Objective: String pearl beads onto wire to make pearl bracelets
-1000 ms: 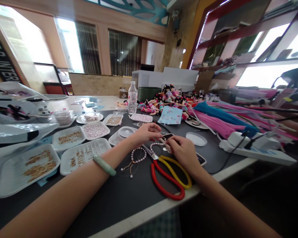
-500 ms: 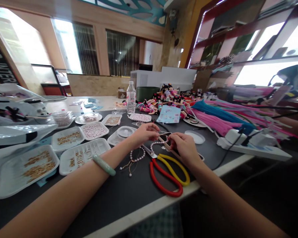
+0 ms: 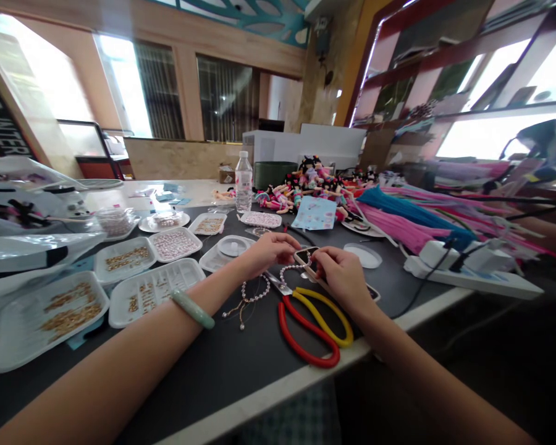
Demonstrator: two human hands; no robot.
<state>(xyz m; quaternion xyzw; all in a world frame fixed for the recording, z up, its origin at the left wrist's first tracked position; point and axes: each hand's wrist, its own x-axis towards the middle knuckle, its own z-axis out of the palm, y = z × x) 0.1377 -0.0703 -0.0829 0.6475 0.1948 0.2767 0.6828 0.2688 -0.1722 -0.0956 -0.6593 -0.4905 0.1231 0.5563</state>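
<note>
A strand of pearly beads (image 3: pixel 289 269) hangs from the pinched fingers of my right hand (image 3: pixel 340 272), near a phone (image 3: pixel 373 292) lying flat. My left hand (image 3: pixel 278 250) is just to the left, its fingertips pressed together; what they hold, if anything, is too small to tell. Below my left hand, a beaded bracelet (image 3: pixel 258 293) with corded ends lies on the dark table mat (image 3: pixel 204 377). Scissors with one red handle and one yellow handle (image 3: pixel 324 309) rest in front of my hands, blades pointing away under them.
Trays of gold pieces (image 3: pixel 71 309) and a tray of pink beads (image 3: pixel 174 243) cover the left side. A water bottle (image 3: pixel 243 184) stands behind, near piled dolls (image 3: pixel 312 179). Pink and blue bundles (image 3: pixel 398 216) and a power strip (image 3: pixel 475 278) lie to the right.
My left hand has shifted slightly. The light cord that showed stretched between my two hands is no longer visible there, and more of the phone's end shows between them.
</note>
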